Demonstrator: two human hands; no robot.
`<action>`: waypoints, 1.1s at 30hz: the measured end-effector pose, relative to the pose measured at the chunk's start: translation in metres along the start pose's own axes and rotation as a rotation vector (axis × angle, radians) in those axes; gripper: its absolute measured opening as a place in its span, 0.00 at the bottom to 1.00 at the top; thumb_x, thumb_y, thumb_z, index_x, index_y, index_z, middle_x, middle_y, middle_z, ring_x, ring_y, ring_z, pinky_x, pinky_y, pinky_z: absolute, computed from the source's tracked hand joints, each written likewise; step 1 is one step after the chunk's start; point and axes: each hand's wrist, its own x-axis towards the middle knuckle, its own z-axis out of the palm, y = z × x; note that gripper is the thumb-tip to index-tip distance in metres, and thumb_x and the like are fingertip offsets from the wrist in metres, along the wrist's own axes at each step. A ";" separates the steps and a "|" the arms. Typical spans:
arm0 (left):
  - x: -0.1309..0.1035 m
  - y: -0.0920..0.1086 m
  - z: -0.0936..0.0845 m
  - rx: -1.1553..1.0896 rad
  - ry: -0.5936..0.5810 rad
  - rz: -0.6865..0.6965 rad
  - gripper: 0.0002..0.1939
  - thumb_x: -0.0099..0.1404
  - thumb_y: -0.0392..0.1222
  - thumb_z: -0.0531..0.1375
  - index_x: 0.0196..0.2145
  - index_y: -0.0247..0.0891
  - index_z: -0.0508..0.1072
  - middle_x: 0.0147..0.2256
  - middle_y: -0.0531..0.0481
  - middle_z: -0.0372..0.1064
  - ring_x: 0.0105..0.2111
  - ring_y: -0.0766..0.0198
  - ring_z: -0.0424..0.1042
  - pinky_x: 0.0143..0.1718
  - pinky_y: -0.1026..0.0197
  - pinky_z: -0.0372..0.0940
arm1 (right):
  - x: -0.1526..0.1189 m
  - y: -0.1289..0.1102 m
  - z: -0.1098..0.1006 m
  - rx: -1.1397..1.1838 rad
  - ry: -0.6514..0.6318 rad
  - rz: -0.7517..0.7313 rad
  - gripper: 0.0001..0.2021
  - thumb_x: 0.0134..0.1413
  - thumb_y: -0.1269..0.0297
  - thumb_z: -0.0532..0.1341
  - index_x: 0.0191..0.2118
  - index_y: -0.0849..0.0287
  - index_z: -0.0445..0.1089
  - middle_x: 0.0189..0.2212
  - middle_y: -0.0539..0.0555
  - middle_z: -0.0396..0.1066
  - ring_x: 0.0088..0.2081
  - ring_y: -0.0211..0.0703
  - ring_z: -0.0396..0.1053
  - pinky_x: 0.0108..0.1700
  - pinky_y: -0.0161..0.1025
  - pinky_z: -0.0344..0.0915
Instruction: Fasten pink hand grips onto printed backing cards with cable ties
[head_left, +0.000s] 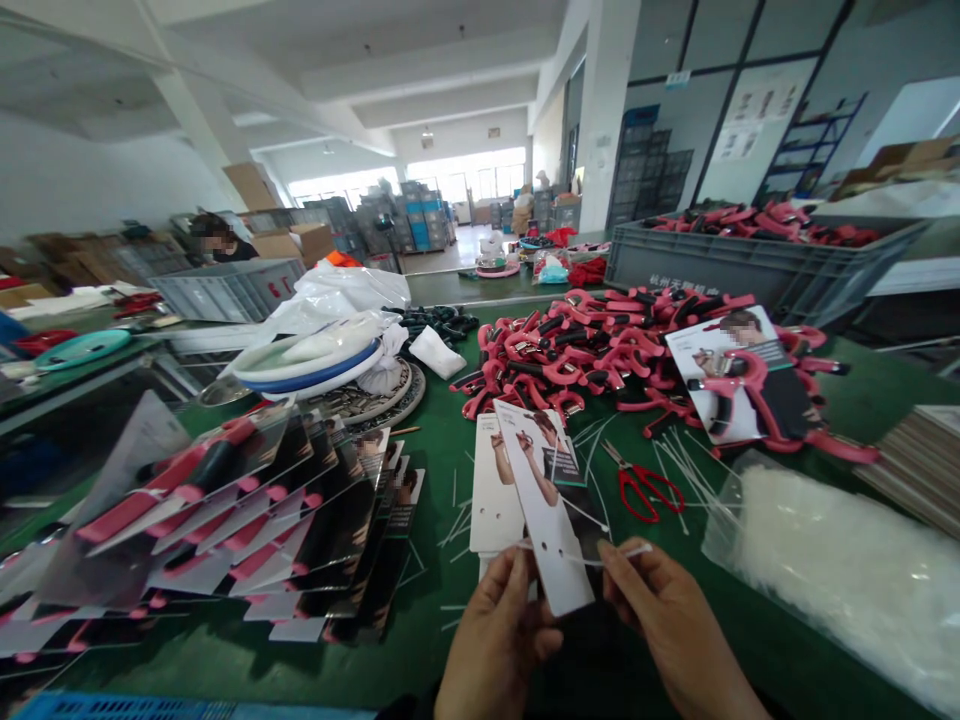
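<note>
My left hand (499,640) is closed at the lower left edge of a printed backing card (541,500), which is tilted above the bench. My right hand (671,620) pinches a white cable tie (589,560) beside the card's lower right edge. The tie crosses the card near its punched holes; how it passes behind is hidden. Under the held card lies a stack of similar cards (487,480). To the right rest red-handled scissors (646,488) and several loose cable ties (690,475). Beyond them is a heap of pink and black hand grip exercisers (585,340).
Carded hand grips (247,500) are piled at left. A bag of cable ties (840,560) lies at right, near a carded grip (750,385). Round rings (315,360) stand behind the left pile. A grey crate (750,262) and a person (221,240) are farther back.
</note>
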 end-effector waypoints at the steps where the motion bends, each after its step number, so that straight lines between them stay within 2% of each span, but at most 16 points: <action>1: 0.002 -0.001 -0.001 0.022 0.000 0.016 0.18 0.53 0.47 0.66 0.39 0.38 0.70 0.33 0.51 0.72 0.22 0.73 0.69 0.17 0.75 0.62 | 0.000 -0.001 0.001 0.008 -0.013 0.012 0.20 0.47 0.46 0.60 0.20 0.58 0.63 0.16 0.46 0.61 0.18 0.34 0.56 0.22 0.32 0.56; 3: 0.006 -0.002 -0.002 0.094 -0.007 0.078 0.18 0.53 0.48 0.66 0.39 0.37 0.71 0.30 0.52 0.71 0.21 0.74 0.66 0.16 0.75 0.61 | 0.002 -0.005 0.002 0.017 -0.019 0.014 0.19 0.47 0.46 0.60 0.21 0.58 0.64 0.17 0.46 0.62 0.18 0.33 0.56 0.22 0.32 0.56; 5: 0.009 -0.001 -0.003 0.169 -0.008 0.195 0.17 0.55 0.49 0.64 0.39 0.37 0.71 0.29 0.53 0.71 0.22 0.74 0.65 0.17 0.74 0.62 | 0.005 -0.009 0.003 0.030 -0.015 0.003 0.19 0.47 0.46 0.61 0.22 0.59 0.65 0.18 0.47 0.64 0.18 0.33 0.56 0.22 0.32 0.56; 8: 0.014 0.001 -0.004 0.256 0.015 0.368 0.13 0.58 0.49 0.62 0.34 0.36 0.72 0.24 0.55 0.67 0.22 0.73 0.65 0.19 0.72 0.64 | 0.009 -0.012 0.005 0.056 -0.016 0.006 0.19 0.45 0.46 0.61 0.22 0.58 0.65 0.18 0.47 0.64 0.18 0.34 0.58 0.22 0.32 0.57; 12: 0.022 0.004 -0.004 0.331 -0.055 0.531 0.11 0.60 0.48 0.60 0.30 0.36 0.73 0.25 0.54 0.70 0.22 0.71 0.67 0.24 0.69 0.65 | 0.014 -0.010 0.004 0.065 -0.021 0.026 0.18 0.45 0.47 0.62 0.24 0.58 0.65 0.19 0.47 0.65 0.18 0.33 0.57 0.21 0.32 0.58; 14: 0.025 0.007 -0.003 0.327 -0.078 0.583 0.11 0.59 0.48 0.61 0.29 0.36 0.73 0.29 0.52 0.71 0.24 0.71 0.68 0.27 0.69 0.66 | 0.014 -0.006 0.001 0.054 -0.004 -0.007 0.17 0.47 0.48 0.61 0.29 0.58 0.66 0.22 0.49 0.68 0.19 0.34 0.61 0.21 0.32 0.60; 16: 0.028 0.008 0.000 0.314 -0.091 0.604 0.12 0.59 0.49 0.60 0.28 0.37 0.73 0.31 0.52 0.72 0.25 0.71 0.69 0.28 0.68 0.66 | 0.012 -0.001 -0.005 0.004 0.031 -0.132 0.16 0.50 0.50 0.60 0.39 0.57 0.67 0.30 0.54 0.71 0.26 0.39 0.67 0.23 0.33 0.64; 18: 0.031 0.009 0.003 0.308 -0.111 0.603 0.13 0.60 0.51 0.59 0.28 0.37 0.72 0.29 0.52 0.71 0.25 0.70 0.69 0.28 0.68 0.66 | 0.009 0.004 -0.012 -0.154 0.077 -0.349 0.21 0.51 0.54 0.60 0.50 0.56 0.62 0.41 0.58 0.70 0.36 0.44 0.70 0.26 0.34 0.67; 20: 0.034 0.008 0.005 0.302 -0.125 0.589 0.14 0.61 0.51 0.58 0.29 0.37 0.72 0.26 0.53 0.70 0.25 0.69 0.70 0.27 0.68 0.66 | 0.005 0.007 -0.017 -0.397 0.132 -0.613 0.28 0.49 0.57 0.62 0.56 0.55 0.56 0.49 0.62 0.64 0.44 0.51 0.67 0.29 0.37 0.69; 22: 0.035 0.006 0.007 0.293 -0.131 0.569 0.14 0.61 0.52 0.57 0.29 0.37 0.73 0.25 0.53 0.70 0.24 0.70 0.69 0.27 0.68 0.66 | 0.004 0.010 -0.017 -0.643 0.169 -0.831 0.32 0.47 0.56 0.64 0.58 0.57 0.56 0.54 0.64 0.59 0.50 0.57 0.63 0.36 0.45 0.70; 24: 0.036 0.005 0.008 0.284 -0.137 0.549 0.15 0.61 0.52 0.58 0.31 0.37 0.73 0.25 0.53 0.69 0.24 0.70 0.69 0.27 0.68 0.66 | 0.006 0.013 -0.014 -0.828 0.136 -0.970 0.29 0.48 0.56 0.63 0.56 0.57 0.59 0.53 0.63 0.61 0.50 0.59 0.63 0.42 0.52 0.68; 27: 0.036 0.005 0.006 0.287 -0.155 0.515 0.16 0.60 0.53 0.58 0.34 0.37 0.75 0.25 0.53 0.68 0.24 0.70 0.69 0.27 0.68 0.66 | 0.011 0.017 -0.008 -0.915 0.058 -1.072 0.18 0.55 0.62 0.59 0.52 0.57 0.65 0.45 0.59 0.70 0.45 0.52 0.67 0.43 0.50 0.67; 30: 0.035 0.006 0.004 0.198 -0.182 0.406 0.17 0.59 0.53 0.60 0.38 0.36 0.75 0.27 0.53 0.68 0.26 0.70 0.69 0.28 0.68 0.67 | 0.012 0.019 -0.007 -0.795 0.107 -1.121 0.13 0.57 0.68 0.57 0.48 0.61 0.67 0.41 0.58 0.72 0.43 0.46 0.69 0.44 0.43 0.68; 33: 0.034 0.003 0.003 0.047 -0.184 0.252 0.19 0.54 0.49 0.65 0.41 0.37 0.73 0.24 0.56 0.66 0.22 0.75 0.66 0.24 0.73 0.64 | 0.009 0.016 -0.011 -0.660 0.161 -1.130 0.12 0.55 0.71 0.59 0.46 0.61 0.68 0.40 0.57 0.73 0.43 0.44 0.69 0.44 0.40 0.68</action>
